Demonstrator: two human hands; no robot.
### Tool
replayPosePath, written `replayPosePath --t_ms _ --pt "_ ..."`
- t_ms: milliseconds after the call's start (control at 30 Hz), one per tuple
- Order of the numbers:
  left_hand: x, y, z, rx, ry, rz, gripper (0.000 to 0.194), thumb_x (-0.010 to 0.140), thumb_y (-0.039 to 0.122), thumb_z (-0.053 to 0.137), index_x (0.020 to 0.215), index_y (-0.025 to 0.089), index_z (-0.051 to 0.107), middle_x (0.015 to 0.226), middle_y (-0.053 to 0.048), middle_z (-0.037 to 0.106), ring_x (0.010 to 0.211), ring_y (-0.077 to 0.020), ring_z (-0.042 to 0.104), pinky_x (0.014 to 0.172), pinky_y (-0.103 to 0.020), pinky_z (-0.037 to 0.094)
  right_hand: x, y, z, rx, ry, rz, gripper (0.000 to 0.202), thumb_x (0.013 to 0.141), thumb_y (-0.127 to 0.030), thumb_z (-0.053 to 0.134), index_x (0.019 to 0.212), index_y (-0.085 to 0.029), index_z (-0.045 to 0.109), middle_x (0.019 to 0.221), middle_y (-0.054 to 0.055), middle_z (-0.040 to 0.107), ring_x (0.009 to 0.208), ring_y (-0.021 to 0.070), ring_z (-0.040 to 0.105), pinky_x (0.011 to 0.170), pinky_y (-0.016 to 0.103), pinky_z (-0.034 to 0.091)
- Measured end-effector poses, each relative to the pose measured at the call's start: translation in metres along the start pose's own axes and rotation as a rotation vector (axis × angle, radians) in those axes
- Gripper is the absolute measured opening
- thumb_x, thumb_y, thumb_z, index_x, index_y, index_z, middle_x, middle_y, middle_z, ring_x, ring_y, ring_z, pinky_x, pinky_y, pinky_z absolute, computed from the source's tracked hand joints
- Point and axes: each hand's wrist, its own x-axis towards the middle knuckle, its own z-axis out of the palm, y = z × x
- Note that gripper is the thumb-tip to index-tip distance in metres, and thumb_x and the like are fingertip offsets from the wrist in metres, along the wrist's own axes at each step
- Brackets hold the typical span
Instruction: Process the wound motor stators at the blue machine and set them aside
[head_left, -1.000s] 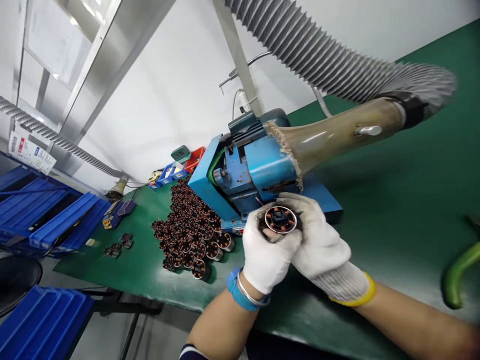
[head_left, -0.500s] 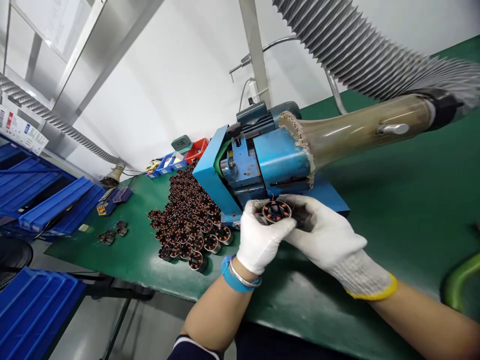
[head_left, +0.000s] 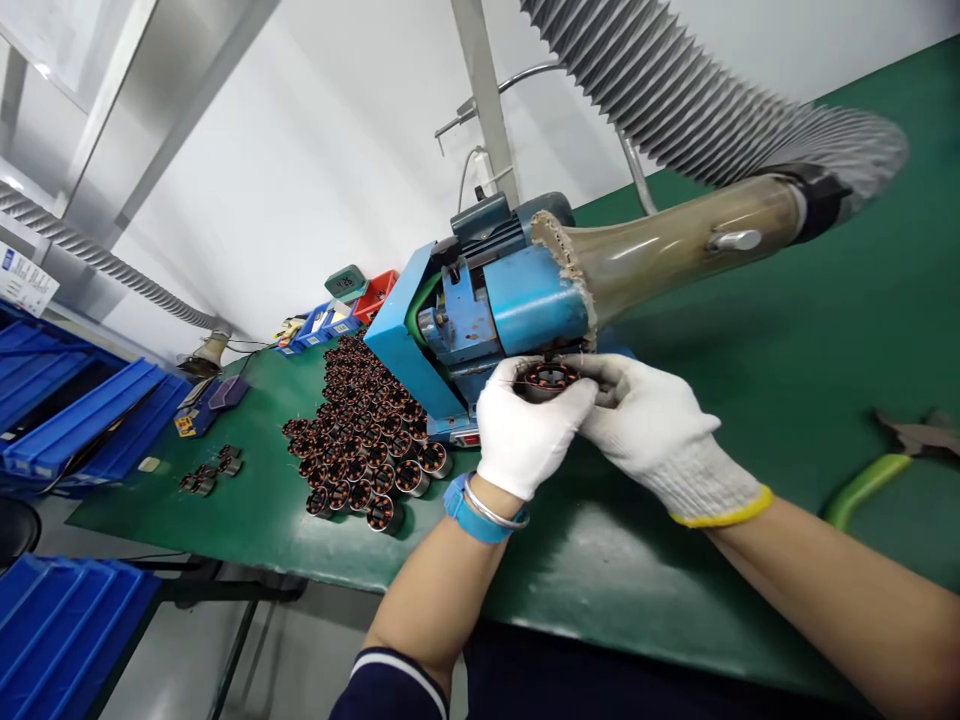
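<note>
A round metal stator with copper windings point(head_left: 551, 380) is held in front of the blue machine point(head_left: 534, 305). My left hand point(head_left: 525, 425), in a white glove, wraps its fingers round the stator's left and near side. From the right, my right hand point(head_left: 649, 415), also gloved, closes its fingertips at the stator's right edge, beside a thin wire. Many similar stators point(head_left: 360, 430) stand close together on the green table point(head_left: 247, 510), left of the machine.
A clear duct point(head_left: 675, 240) and grey ribbed hose point(head_left: 675, 90) extend right from the machine. Green-handled pliers point(head_left: 870, 485) lie at the right. Small bins point(head_left: 375, 295) and a digital clock point(head_left: 345, 283) stand at the back; blue trays point(head_left: 97, 415) are at the left.
Both hands have moved the stator up against the front of the machine, nearer its blue cover. The view has shifted, bringing the pliers' metal jaws into sight at the right.
</note>
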Motion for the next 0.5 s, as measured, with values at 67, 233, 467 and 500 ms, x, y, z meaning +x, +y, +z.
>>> replayPosePath --t_ms 67,233,467,500 --pt "0.001 0.001 0.002 0.023 0.021 0.019 0.027 0.066 0.026 0.084 0.088 0.019 0.07 0.088 -0.005 0.078 0.083 -0.0204 0.073 0.079 -0.032 0.059 0.002 -0.003 0.0 0.007 -0.011 -0.008 0.039 0.06 -0.021 0.081 0.098 -0.02 0.073 0.102 0.012 0.081 0.097 0.0348 0.08 0.086 0.04 0.068" --pt "0.003 0.009 0.006 0.034 0.081 0.031 0.025 0.066 0.026 0.083 0.083 0.019 0.066 0.081 -0.003 0.075 0.077 -0.0175 0.068 0.073 -0.029 0.056 0.005 -0.013 -0.001 0.042 -0.075 0.005 0.036 0.064 -0.02 0.08 0.1 -0.022 0.074 0.102 0.01 0.082 0.099 0.0349 0.079 0.087 0.041 0.068" --pt "0.003 0.011 0.011 0.049 0.134 0.076 0.025 0.068 0.027 0.081 0.079 0.02 0.06 0.076 -0.001 0.071 0.072 -0.0155 0.064 0.072 -0.028 0.052 0.008 -0.018 -0.003 0.093 -0.164 -0.06 0.023 0.065 -0.019 0.077 0.087 -0.025 0.074 0.093 0.005 0.082 0.097 0.0313 0.079 0.09 0.04 0.067" --pt "0.003 0.01 0.011 0.061 0.146 0.084 0.025 0.067 0.027 0.081 0.078 0.02 0.059 0.075 -0.001 0.07 0.071 -0.0152 0.064 0.072 -0.028 0.052 0.008 -0.019 -0.003 0.097 -0.179 -0.064 0.021 0.064 -0.02 0.076 0.085 -0.025 0.074 0.092 0.005 0.082 0.095 0.0306 0.079 0.089 0.039 0.067"
